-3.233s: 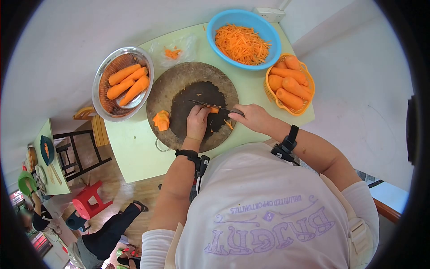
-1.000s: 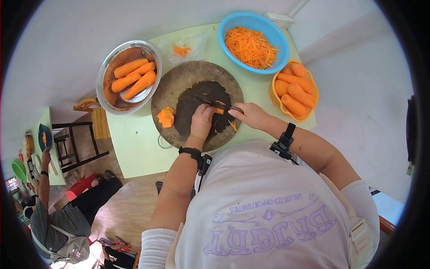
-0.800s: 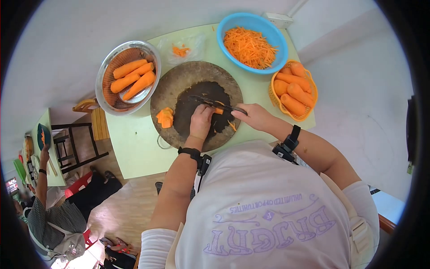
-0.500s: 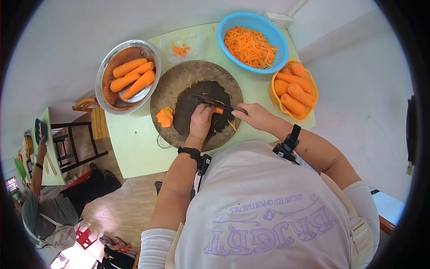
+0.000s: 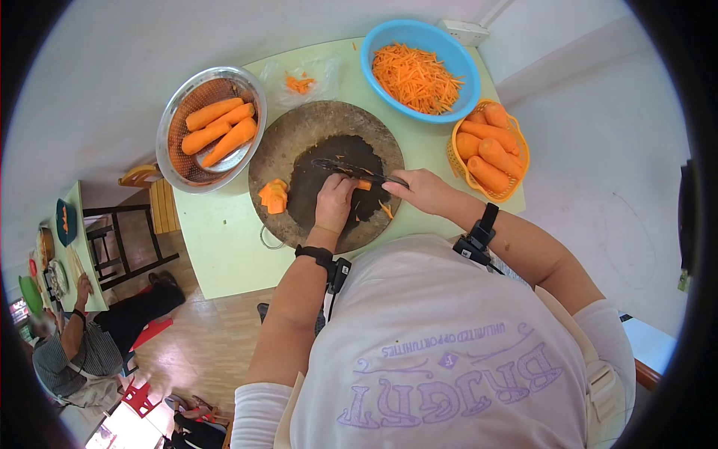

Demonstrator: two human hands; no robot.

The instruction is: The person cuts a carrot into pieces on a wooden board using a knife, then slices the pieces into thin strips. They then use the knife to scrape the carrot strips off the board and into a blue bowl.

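Observation:
My right hand (image 5: 420, 191) is wrapped round the handle of a dark knife (image 5: 351, 170), whose blade lies across the round wooden chopping board (image 5: 329, 120). Just below the blade, my left hand (image 5: 334, 202) presses its closed fingertips on a small orange carrot piece (image 5: 363, 185). Sliced carrot pieces (image 5: 274, 196) sit in a pile on the board's left side. A few thin carrot shreds (image 5: 386, 209) lie near its right edge.
Whole carrots lie in a metal colander (image 5: 173, 173) at left and a yellow basket (image 5: 523, 168) at right. A blue bowl (image 5: 471, 93) holds shredded carrot. Carrot bits rest on a plastic bag (image 5: 325, 75). A person (image 5: 82, 348) is at another table, far left.
At far left, the other person's hand has moved down, away from the dark dish. My hands and the knife have barely moved over the board.

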